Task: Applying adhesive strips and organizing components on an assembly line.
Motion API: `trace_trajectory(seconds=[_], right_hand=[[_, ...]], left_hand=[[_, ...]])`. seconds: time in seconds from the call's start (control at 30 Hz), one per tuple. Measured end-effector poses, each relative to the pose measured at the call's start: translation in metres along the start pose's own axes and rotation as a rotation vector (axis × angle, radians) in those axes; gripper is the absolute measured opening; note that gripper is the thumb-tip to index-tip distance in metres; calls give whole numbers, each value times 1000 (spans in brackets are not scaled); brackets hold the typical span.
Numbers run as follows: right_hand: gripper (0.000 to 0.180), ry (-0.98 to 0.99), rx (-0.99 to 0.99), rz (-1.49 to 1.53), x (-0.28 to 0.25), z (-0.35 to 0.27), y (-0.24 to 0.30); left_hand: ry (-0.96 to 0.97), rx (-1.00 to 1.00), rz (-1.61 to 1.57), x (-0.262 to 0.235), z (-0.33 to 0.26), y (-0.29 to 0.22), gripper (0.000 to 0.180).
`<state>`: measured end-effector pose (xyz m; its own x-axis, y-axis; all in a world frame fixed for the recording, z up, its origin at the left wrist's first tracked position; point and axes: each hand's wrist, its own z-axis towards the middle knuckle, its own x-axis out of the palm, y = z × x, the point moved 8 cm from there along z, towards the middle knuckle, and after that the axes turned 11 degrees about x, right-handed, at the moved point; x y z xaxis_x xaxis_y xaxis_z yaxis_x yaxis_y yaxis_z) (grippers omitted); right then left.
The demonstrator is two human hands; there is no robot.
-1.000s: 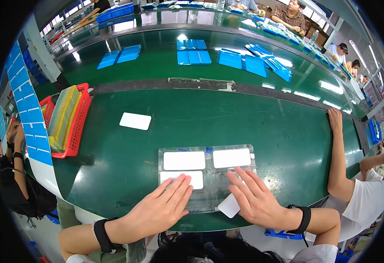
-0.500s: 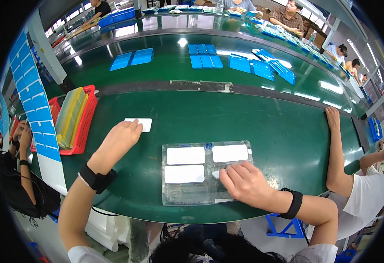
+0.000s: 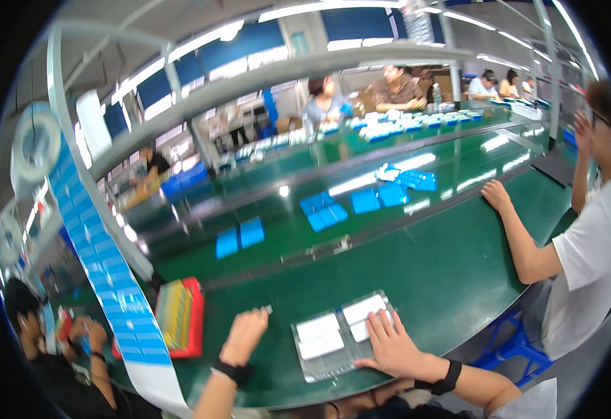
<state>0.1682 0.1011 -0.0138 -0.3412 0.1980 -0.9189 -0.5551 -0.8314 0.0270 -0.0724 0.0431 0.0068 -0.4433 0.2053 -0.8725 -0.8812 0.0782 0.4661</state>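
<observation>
Resting flat, fingers spread, the right hand (image 3: 394,342) presses the clear plastic tray (image 3: 344,334) of white cards on the green tabletop (image 3: 417,272), gripping nothing. The left hand (image 3: 244,334) curls loosely over a small white card (image 3: 268,309); grip unclear. Card judged light, thin, slippery; best lifted by an edge.

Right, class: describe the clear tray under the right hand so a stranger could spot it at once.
Start at the long green table and follow its near edge. The clear tray lies under the right hand, right of the left hand. Unlike the red basket, it is see-through, flat, and holds white cards.
</observation>
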Motion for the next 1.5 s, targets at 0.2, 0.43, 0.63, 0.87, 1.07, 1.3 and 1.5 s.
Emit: trace_trajectory(seconds=[0.2,0.43,0.63,0.87,1.07,1.3,1.5], right_hand=[[69,-196,7,107,6,-12,1],[61,-182,81,239,4,-20,9],[64,-112,67,254,14,-18,7],[59,-63,82,312,2,-15,2],[55,-85,95,331,4,-12,5],[53,-84,80,342,-4,-24,3],[51,-156,25,293,-6,-20,4]], left_hand=[[-259,28,-299,-81,-29,-103,29],[-294,-178,-184,-57,-37,-187,52],[-234,-287,-424,-52,-34,-195,65],[-140,-344,-438,-43,-32,-194,73],[-393,-324,-349,-47,-36,-194,55],[-521,-369,-270,-63,-41,-202,44],[-535,-380,-263,-69,-38,-196,44]])
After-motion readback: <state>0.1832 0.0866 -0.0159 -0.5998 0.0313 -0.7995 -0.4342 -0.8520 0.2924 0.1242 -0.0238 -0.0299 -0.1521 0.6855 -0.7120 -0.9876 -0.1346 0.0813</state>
